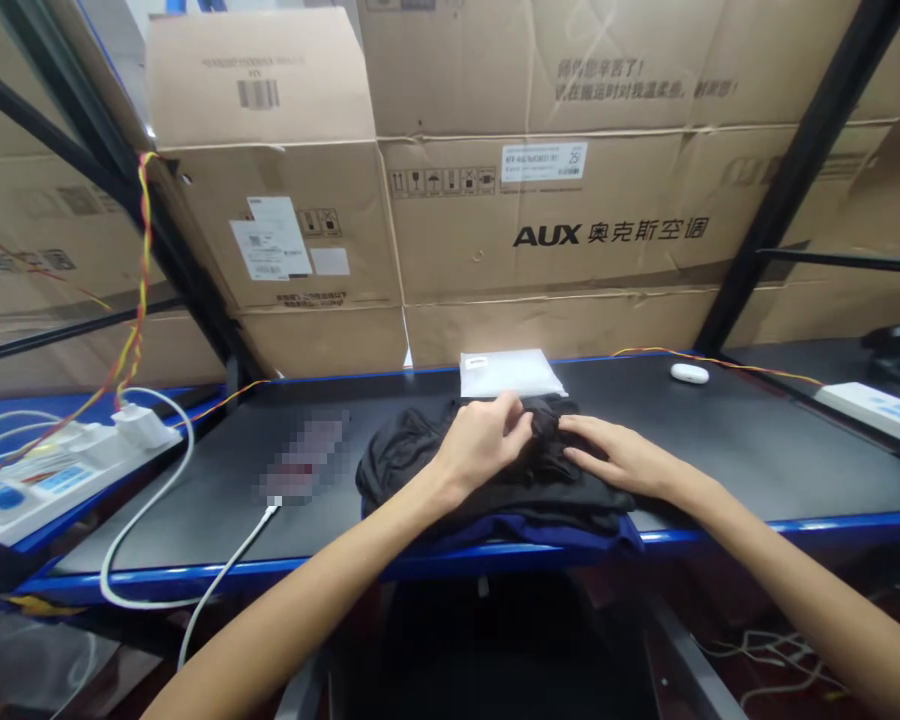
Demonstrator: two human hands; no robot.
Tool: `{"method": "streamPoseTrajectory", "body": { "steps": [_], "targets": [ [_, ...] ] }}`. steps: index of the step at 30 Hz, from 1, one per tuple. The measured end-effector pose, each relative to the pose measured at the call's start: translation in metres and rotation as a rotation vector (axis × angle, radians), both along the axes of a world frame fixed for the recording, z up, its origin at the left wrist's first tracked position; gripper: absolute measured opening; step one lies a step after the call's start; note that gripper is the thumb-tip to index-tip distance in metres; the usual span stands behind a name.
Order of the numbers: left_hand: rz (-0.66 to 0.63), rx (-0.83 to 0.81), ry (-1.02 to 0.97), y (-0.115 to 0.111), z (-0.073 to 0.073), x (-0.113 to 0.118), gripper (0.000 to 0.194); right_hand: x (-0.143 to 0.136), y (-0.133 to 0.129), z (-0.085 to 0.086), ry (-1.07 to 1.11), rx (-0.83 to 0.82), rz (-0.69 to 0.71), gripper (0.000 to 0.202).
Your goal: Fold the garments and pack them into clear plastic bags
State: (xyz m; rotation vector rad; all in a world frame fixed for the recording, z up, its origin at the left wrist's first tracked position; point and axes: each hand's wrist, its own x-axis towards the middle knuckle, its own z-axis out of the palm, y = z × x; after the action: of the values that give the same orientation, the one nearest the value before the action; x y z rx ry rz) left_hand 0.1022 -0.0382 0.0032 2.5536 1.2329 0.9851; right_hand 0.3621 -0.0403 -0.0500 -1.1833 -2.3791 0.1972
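Note:
A crumpled heap of black cloth [399, 458], which looks like clothing, lies at the front edge of the dark shelf. Dark blue cloth [529, 530] shows beneath it and hangs slightly over the edge. My left hand [484, 438] is closed, its thumb and fingers pinching the top of the black cloth near the middle. My right hand [624, 455] rests on the right side of the heap with fingers stretched out toward the left hand. Just behind the cloth lies a flat white translucent packet [511, 373].
A blurred-out phone [304, 460] with a white cable [232, 555] lies to the left. Power strips [67, 465] sit at both sides. A small white case [689, 373] is at the back right. Cardboard [457, 240] walls the back, between black metal posts [787, 170].

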Motion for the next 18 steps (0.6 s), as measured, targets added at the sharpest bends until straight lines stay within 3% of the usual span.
{"method": "streamPoseTrajectory", "body": {
  "steps": [4, 10, 14, 18],
  "targets": [
    [0.087, -0.001, -0.113, -0.007, 0.006, -0.026, 0.027, -0.001, 0.001, 0.005, 0.011, -0.007, 0.01, 0.045],
    [0.222, -0.029, 0.218, -0.017, -0.009, -0.06, 0.03, 0.002, 0.002, 0.008, 0.071, -0.045, 0.002, 0.047],
    [0.268, -0.074, 0.403, -0.022, -0.016, -0.067, 0.029, 0.002, 0.003, 0.007, 0.076, -0.044, 0.011, 0.047],
    [0.3, -0.005, 0.416, -0.029, -0.003, -0.059, 0.02, 0.002, 0.003, 0.006, 0.073, -0.041, 0.024, 0.046]
  ]
}}
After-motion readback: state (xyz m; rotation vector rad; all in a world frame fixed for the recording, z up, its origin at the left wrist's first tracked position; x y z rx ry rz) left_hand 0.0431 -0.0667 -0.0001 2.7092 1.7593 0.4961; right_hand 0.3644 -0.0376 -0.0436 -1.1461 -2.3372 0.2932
